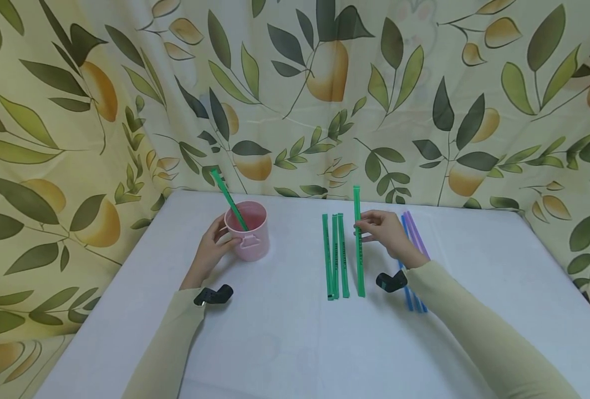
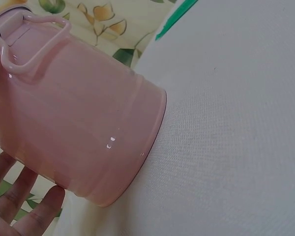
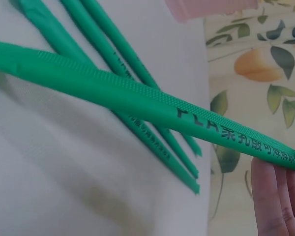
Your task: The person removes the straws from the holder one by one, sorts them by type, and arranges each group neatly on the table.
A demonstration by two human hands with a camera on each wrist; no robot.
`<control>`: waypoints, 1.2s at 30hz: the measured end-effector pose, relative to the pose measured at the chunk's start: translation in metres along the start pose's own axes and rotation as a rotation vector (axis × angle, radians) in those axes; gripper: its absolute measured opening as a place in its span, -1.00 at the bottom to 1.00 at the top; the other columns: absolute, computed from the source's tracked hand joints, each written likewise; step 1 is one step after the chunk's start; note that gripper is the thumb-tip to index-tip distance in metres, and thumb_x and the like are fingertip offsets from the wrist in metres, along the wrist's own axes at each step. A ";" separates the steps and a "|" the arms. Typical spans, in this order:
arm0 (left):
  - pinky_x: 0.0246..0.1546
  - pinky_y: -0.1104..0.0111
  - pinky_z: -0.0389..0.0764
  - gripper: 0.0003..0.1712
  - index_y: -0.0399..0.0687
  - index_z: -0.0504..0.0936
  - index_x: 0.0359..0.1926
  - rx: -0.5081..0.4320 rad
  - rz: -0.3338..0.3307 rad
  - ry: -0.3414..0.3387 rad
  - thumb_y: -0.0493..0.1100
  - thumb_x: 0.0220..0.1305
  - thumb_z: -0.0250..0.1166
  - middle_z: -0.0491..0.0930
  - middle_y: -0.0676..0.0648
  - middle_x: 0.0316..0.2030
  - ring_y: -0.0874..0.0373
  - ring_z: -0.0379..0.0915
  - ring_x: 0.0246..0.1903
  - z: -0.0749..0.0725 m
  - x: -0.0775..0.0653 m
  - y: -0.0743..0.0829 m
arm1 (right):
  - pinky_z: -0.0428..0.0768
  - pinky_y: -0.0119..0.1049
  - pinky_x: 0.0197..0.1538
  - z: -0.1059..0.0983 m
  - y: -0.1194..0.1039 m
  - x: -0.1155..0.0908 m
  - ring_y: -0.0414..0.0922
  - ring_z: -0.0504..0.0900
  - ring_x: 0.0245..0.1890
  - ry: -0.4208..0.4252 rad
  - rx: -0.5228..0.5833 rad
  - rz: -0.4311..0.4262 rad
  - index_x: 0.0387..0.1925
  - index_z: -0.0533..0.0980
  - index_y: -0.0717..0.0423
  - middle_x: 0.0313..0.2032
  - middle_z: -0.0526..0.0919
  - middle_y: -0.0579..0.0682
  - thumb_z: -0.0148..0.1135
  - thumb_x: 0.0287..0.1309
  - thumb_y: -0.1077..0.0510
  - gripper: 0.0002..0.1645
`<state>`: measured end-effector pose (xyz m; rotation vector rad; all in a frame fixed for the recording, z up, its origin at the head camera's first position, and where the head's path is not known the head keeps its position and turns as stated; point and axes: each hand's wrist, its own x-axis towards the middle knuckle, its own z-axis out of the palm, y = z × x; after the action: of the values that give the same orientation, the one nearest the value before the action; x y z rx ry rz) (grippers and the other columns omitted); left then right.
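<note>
My left hand [image 1: 211, 252] grips a small pink bucket [image 1: 254, 246] from its left side, thumb near the little handle on its front. In the left wrist view, fingertips [image 2: 44, 206] lie along the wall of the bucket, whose base is close to the white cloth. One green paper-wrapped straw [image 1: 228, 197] leans inside it, sticking out over the rim. My right hand [image 1: 383, 230] pinches another green wrapped straw [image 1: 360, 271], which stretches slantwise in the right wrist view with dark printing along it. Just left of that straw, three more green wrapped straws [image 1: 335, 257] lie side by side.
Blue straws [image 1: 408, 299] and purple straws [image 1: 416, 233] lie partly hidden under my right hand and wrist. A white cloth [image 1: 275, 343] covers the table. Behind it and to the left hangs a curtain [image 1: 295, 133] printed with fruit and leaves.
</note>
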<state>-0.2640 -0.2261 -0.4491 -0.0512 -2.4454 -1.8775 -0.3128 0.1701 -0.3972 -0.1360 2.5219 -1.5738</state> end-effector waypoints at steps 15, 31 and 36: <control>0.32 0.03 0.35 -0.13 0.14 0.10 0.42 0.001 -0.019 0.016 -0.08 0.16 0.34 0.19 -0.12 0.37 -0.09 0.11 0.36 0.001 -0.002 0.000 | 0.73 -0.33 -0.22 0.008 0.023 0.015 -0.39 0.61 -0.44 0.035 0.032 0.063 0.08 0.43 0.39 -0.19 0.70 0.12 0.17 0.22 0.19 -0.54; 0.32 0.03 0.36 -0.12 0.11 0.09 0.42 0.007 -0.017 0.018 -0.09 0.15 0.34 0.19 -0.13 0.37 -0.10 0.12 0.36 0.001 -0.001 0.001 | 0.59 -0.49 -0.46 0.020 0.035 0.026 -0.32 0.59 -0.58 0.037 -0.093 0.193 -0.01 0.50 0.35 -0.32 0.70 0.06 0.20 0.20 0.14 -0.59; 0.32 0.03 0.35 -0.11 0.11 0.08 0.43 0.011 -0.007 0.016 -0.06 0.15 0.34 0.18 -0.13 0.38 -0.10 0.11 0.36 0.001 -0.001 0.000 | 0.65 -0.48 -0.42 0.020 0.038 0.027 -0.31 0.61 -0.56 0.005 -0.101 0.195 0.02 0.48 0.35 -0.20 0.67 0.19 0.18 0.22 0.13 -0.58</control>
<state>-0.2634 -0.2251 -0.4492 -0.0268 -2.4489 -1.8598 -0.3352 0.1642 -0.4422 0.0994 2.5312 -1.3763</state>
